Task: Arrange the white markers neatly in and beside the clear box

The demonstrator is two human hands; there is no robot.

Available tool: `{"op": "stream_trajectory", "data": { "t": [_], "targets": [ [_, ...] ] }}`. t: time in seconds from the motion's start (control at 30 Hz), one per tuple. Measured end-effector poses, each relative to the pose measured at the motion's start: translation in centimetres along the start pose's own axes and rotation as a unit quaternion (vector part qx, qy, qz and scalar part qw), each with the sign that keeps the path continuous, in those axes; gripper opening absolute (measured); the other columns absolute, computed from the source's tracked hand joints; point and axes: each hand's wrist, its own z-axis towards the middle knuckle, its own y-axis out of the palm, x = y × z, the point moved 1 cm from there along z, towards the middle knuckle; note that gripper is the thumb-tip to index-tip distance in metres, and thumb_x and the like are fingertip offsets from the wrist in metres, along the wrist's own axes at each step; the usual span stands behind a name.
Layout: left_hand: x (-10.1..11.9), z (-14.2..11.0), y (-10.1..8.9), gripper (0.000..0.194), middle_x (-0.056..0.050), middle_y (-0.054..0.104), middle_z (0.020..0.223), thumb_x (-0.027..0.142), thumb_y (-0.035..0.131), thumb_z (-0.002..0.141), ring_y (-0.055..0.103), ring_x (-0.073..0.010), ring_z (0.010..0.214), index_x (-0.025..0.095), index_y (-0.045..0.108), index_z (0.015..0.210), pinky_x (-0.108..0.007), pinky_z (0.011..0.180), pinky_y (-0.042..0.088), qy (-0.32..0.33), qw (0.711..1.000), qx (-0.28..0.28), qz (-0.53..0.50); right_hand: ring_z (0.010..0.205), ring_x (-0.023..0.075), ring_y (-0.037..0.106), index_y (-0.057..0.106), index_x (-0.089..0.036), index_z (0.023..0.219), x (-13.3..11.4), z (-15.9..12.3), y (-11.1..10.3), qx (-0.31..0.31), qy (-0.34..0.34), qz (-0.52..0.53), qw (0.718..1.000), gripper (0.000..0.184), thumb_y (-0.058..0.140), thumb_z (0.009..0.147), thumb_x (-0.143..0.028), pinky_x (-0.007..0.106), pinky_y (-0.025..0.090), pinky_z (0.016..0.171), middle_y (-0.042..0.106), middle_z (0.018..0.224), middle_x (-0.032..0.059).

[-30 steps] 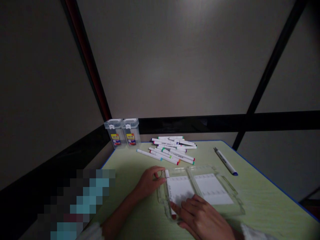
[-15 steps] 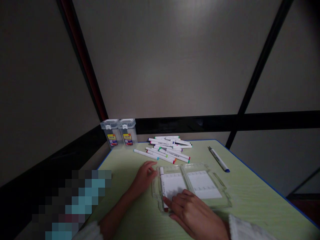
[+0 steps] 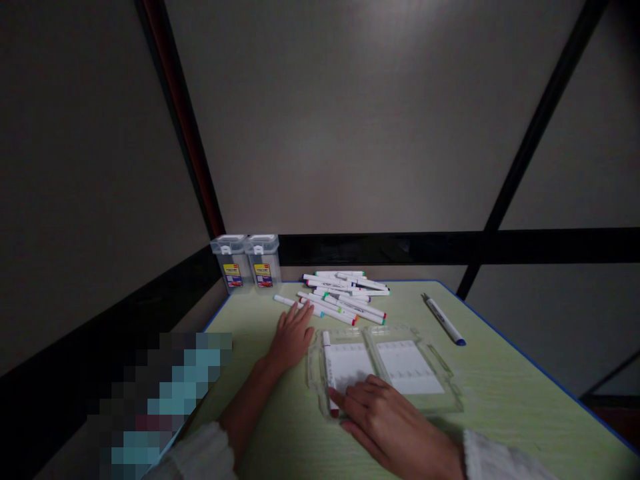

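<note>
A clear plastic case (image 3: 315, 400) lies unfolded on the table, with white sheets in its two halves. One white marker (image 3: 327, 353) with a dark red end rests along the case's left side. The index fingertip of my right hand (image 3: 387, 420) touches that marker near its red end, while the thumb stays apart and the other fingers curl over the case. My left hand (image 3: 294, 337) is open, fingers spread toward a white marker with light blue ends (image 3: 283, 300) at the near left of a marker pile (image 3: 345, 300). Whether its fingertips touch that marker I cannot tell.
Two clear lidded boxes (image 3: 263, 270) with yellow labels stand at the table's back left corner. A thicker white marker with a blue end (image 3: 443, 320) lies alone on the right. The table (image 3: 520, 407) has a blue edge, and a wall rises behind it.
My left hand has moved from the case's upper left corner up toward the pile, its fingers spreading. My right hand keeps its place on the marker in the case. The view has shifted slightly.
</note>
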Motion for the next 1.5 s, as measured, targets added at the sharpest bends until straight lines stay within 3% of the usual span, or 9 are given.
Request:
{"op": "stream_trajectory", "data": {
  "t": [0.27,0.53,0.73,0.83,0.97,1.17,1.37,1.5],
  "targets": [
    [0.0,-0.2,-0.1,0.044,-0.005,0.035,0.134,0.023,0.032,0.081,0.02,-0.0216,0.127,0.018,0.036,0.125,-0.044,0.103,0.013,0.017,1.0,0.024,0.01,0.088,0.0186,0.055,0.045,-0.017,0.118,0.1,0.0,0.2,-0.01,0.009,0.011,1.0,0.032,0.042,0.086,-0.021,0.033,0.035,0.083,0.061,0.096,0.0046],
    [0.8,-1.0,-0.9,0.041,-0.006,0.049,0.114,0.017,0.033,0.081,0.04,-0.0181,0.111,0.024,0.041,0.12,-0.045,0.103,0.011,0.054,0.998,0.024,0.012,0.087,0.0182,0.056,0.047,-0.017,0.117,0.1,0.0,0.1,-0.003,0.008,0.013,1.0,0.032,0.045,0.085,-0.02,0.032,0.037,0.082,0.062,0.094,0.005],
    [-1.8,-2.5,-2.3,0.038,-0.005,0.049,0.115,0.019,0.037,0.08,0.039,-0.0188,0.11,0.022,0.044,0.117,-0.045,0.103,0.01,0.034,0.998,0.031,0.036,0.085,0.0173,0.057,0.047,-0.017,0.117,0.1,0.0,0.0,0.002,0.009,0.016,1.0,0.033,0.044,0.085,-0.019,0.031,0.038,0.081,0.063,0.093,0.0045],
    [-3.4,-3.0,-3.2,0.035,-0.006,0.053,0.108,0.019,0.039,0.079,0.044,-0.0187,0.104,0.02,0.049,0.111,-0.041,0.1,0.019,0.001,0.999,0.032,0.022,0.083,0.0173,0.057,0.047,-0.017,0.117,0.1,-0.2,0.0,0.001,0.008,0.013,1.0,0.033,0.044,0.085,-0.02,0.031,0.038,0.08,0.062,0.092,0.0043],
    [-4.0,-2.7,-3.7,0.026,-0.006,0.056,0.092,0.018,0.039,0.077,0.049,-0.0183,0.091,0.017,0.059,0.094,-0.034,0.087,0.034,0.003,0.999,0.033,-0.025,0.083,0.0176,0.056,0.046,-0.019,0.118,0.1,-0.2,0.0,-0.005,0.016,0.016,1.0,0.033,0.044,0.085,-0.021,0.032,0.038,0.08,0.062,0.093,0.004],
    [-3.9,-2.3,-3.1,0.023,-0.007,0.057,0.087,0.019,0.04,0.076,0.052,-0.0174,0.085,0.015,0.061,0.086,-0.03,0.079,0.039,0.003,0.993,0.057,-0.108,0.083,0.0171,0.057,0.049,-0.019,0.114,-0.1,-0.1,-0.2,0.0,0.021,0.025,0.999,0.032,0.047,0.083,-0.019,0.03,0.038,0.08,0.062,0.093,0.0038],
    [-3.5,-1.9,-4.2,0.018,-0.005,0.06,0.082,0.025,0.048,0.071,0.054,-0.0172,0.08,0.016,0.062,0.078,-0.03,0.077,0.042,-0.022,0.962,0.135,-0.238,0.086,0.0176,0.056,0.047,-0.019,0.117,0.1,-0.2,-0.1,-0.009,0.022,0.035,0.999,0.033,0.045,0.084,-0.019,0.032,0.037,0.083,0.062,0.096,0.0041],
    [-2.8,-1.5,-4.9,0.021,-0.003,0.062,0.069,0.03,0.058,0.06,0.056,-0.0152,0.064,0.014,0.061,0.074,-0.026,0.061,0.044,-0.117,0.895,0.165,-0.399,0.086,0.0175,0.056,0.046,-0.02,0.118,0.2,-0.3,0.0,-0.015,0.027,0.038,0.999,0.034,0.044,0.084,-0.02,0.032,0.037,0.082,0.062,0.095,0.0035]
  ]
}}
